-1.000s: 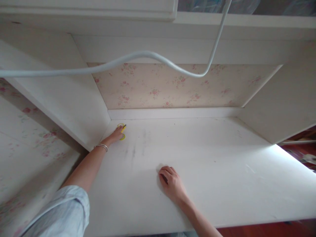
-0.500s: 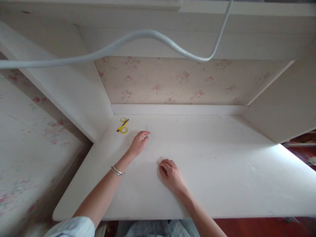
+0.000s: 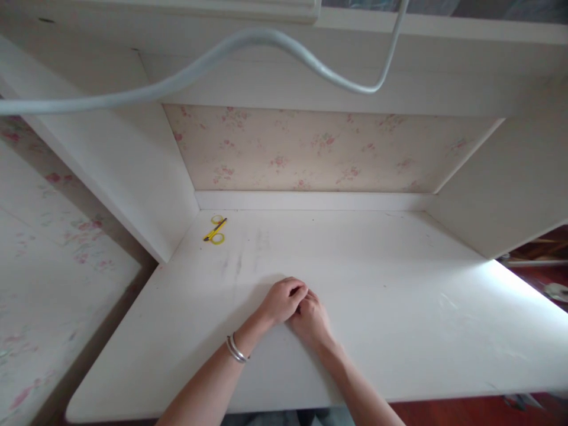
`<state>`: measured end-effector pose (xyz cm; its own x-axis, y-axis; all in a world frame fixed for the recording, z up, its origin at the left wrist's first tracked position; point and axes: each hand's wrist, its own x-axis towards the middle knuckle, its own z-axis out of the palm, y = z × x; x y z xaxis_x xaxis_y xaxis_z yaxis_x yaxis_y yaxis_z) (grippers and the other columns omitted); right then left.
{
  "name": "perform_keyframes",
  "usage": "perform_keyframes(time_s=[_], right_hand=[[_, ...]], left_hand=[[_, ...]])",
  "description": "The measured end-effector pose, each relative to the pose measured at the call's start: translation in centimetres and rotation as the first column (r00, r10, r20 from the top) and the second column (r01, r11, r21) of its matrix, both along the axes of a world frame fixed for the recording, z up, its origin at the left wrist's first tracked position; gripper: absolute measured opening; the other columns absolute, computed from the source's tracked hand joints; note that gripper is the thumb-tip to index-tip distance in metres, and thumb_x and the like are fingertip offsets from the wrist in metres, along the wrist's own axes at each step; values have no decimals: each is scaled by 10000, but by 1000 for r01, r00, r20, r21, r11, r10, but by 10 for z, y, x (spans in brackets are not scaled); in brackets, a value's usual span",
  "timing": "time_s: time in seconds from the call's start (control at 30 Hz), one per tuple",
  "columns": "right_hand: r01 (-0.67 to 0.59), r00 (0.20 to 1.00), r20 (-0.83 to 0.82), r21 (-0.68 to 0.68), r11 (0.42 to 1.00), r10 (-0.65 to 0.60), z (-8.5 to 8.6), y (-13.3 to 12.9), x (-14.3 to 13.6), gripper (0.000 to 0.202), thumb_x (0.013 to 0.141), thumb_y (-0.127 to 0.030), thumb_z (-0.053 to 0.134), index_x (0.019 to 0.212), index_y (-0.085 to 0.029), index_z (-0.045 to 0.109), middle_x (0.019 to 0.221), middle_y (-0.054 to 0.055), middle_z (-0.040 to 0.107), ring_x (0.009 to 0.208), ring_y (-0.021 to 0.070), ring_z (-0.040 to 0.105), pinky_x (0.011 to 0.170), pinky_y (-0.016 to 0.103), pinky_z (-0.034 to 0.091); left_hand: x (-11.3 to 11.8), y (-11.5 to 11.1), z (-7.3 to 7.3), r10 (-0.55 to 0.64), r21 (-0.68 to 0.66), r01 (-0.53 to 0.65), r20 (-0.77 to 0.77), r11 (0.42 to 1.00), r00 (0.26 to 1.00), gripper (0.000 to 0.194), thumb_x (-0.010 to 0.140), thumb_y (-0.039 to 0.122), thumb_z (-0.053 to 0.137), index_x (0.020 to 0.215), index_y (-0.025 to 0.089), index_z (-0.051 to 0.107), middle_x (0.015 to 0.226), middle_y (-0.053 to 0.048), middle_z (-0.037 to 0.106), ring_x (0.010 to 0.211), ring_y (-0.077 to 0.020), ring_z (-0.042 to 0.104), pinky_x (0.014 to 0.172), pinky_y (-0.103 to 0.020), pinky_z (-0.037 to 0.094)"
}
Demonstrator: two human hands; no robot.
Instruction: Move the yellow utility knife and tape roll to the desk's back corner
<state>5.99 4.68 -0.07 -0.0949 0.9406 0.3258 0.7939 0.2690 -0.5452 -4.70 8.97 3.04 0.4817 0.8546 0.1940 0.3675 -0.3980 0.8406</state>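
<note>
My left hand [image 3: 284, 299] rests on the white desk [image 3: 399, 319] near its middle, fingers curled and laid against the fingers of my right hand [image 3: 312, 324]. The right hand lies on the desktop too, its fingers bent inward under the left ones. Whatever may be between the fingers is hidden. Two silver bangles [image 3: 236, 349] circle the left wrist. Beyond the hands, at the back left, a slim yellow and black pen-like stick [image 3: 215, 229] lies between two yellow rings, a far ring [image 3: 217, 219] and a near ring [image 3: 217, 239].
A pale cable [image 3: 266, 36] hangs across the upper view. White side panels, a left panel [image 3: 128, 160] and a right panel [image 3: 510, 177], flank the desk. Flowered wallpaper [image 3: 302, 151] covers the back. Faint dark smudges [image 3: 238, 263] mark the desktop left of centre.
My left hand has come back toward me and rightward to meet my right hand, which has stayed nearly in place. Smudges now show where the left hand was. The view has shifted slightly.
</note>
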Motion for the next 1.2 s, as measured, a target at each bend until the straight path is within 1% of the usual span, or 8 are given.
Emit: perform_keyframes(time_s=[0.13,0.27,0.4,0.5,0.57,0.77,0.93,1.2], right_hand=[[94,989,115,-34,995,-89,10,7,-1,307,711,-170,536,973,-161,697,921,111,710,868,221,648,821,297,471],[42,990,134,-10,999,-40,11,12,-1,346,763,-188,504,1064,-162,673,1030,100,695,974,204,623,919,297,428],[-68,988,137,-5,998,68,8,15,1,500,780,-184,487,1278,-168,533,1251,73,590,1170,173,519,1104,329,229],[-87,980,174,-63,994,97,7,14,2,545,793,-206,484,1338,-195,464,1289,60,561,1216,168,476,1139,373,86],[-82,977,189,-84,993,96,7,13,2,552,803,-218,478,1354,-206,442,1293,57,558,1236,169,455,1140,386,41],[-77,969,227,-103,992,99,6,12,3,544,799,-227,481,1342,-200,462,1269,70,577,1231,171,456,1135,366,61],[-83,971,217,-90,992,101,5,11,4,490,791,-217,483,1278,-190,535,1219,77,613,1208,176,480,1132,370,73],[-90,977,184,-88,992,105,5,12,6,477,768,-203,500,1239,-181,569,1192,79,630,1183,177,504,1129,361,103]], left_hand=[[0,-2,3,18,18,-17,-9,1000,1000,345,937,348,344,939,221,665,980,-23,692,924,-151,610,916,-303,445],[-2,-3,6,13,99,-6,-66,995,998,378,954,353,313,1042,221,657,1093,-5,674,1059,-135,578,1088,-339,306],[-3,-1,2,25,152,-7,-121,988,992,410,963,344,285,1143,194,621,1218,-25,614,1194,-129,497,1103,-310,303],[-3,2,-4,22,181,12,-186,983,982,421,969,327,263,1151,185,615,1224,-32,610,1206,-131,487,1116,-321,288],[-3,3,-6,16,200,26,-208,979,978,425,971,321,258,1144,173,617,1216,-39,614,1201,-132,491,1109,-318,302],[-5,2,-7,9,227,38,-204,973,979,431,973,309,242,1135,164,614,1191,-46,627,1168,-130,512,1084,-310,344],[-6,0,-7,16,230,33,-210,973,978,427,971,298,240,1137,167,611,1188,-44,626,1162,-127,512,1075,-300,356],[-4,0,-7,33,219,15,-212,976,977,435,973,318,238,1145,161,606,1188,-50,624,1159,-132,514,1074,-302,358]])
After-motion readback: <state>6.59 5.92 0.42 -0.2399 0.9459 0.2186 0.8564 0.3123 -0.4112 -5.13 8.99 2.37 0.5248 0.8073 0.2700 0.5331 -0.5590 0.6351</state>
